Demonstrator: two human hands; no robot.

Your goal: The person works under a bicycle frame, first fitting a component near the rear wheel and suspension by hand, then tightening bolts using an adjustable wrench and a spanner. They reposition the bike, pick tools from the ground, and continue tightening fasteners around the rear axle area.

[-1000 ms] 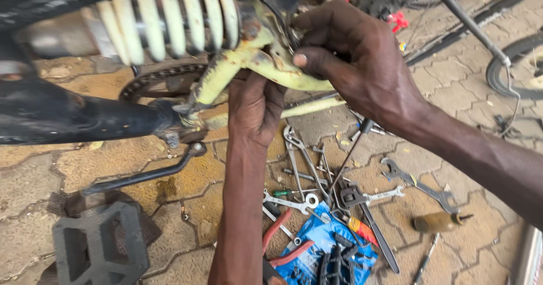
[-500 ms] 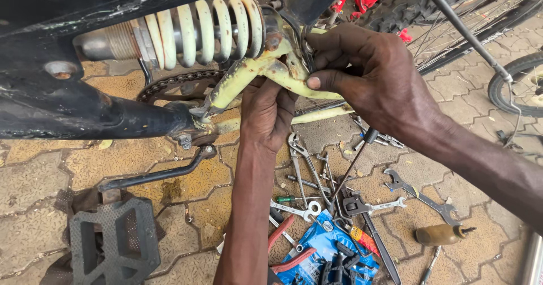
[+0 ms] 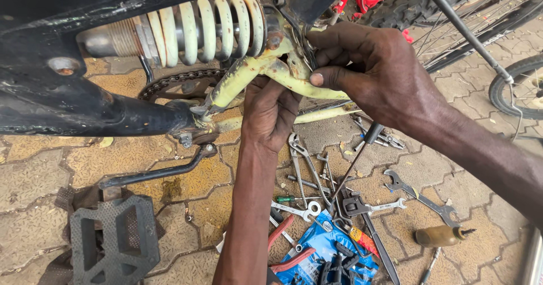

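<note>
Pale yellow swingarm pinched by right hand, left hand gripping beneath, tools crowding paving below

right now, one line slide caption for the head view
Both hands, left hand and right hand, grip a pale yellow bicycle frame beside its coil spring, above scattered wrenches.

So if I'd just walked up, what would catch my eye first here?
Probably the big pale coil spring at top centre, fixed into the black bike frame. Just below and right of it, the left hand and right hand grip the yellowish swing arm. Beneath them, spanners and pliers lie scattered on the paving, with a black pedal at lower left.
</note>
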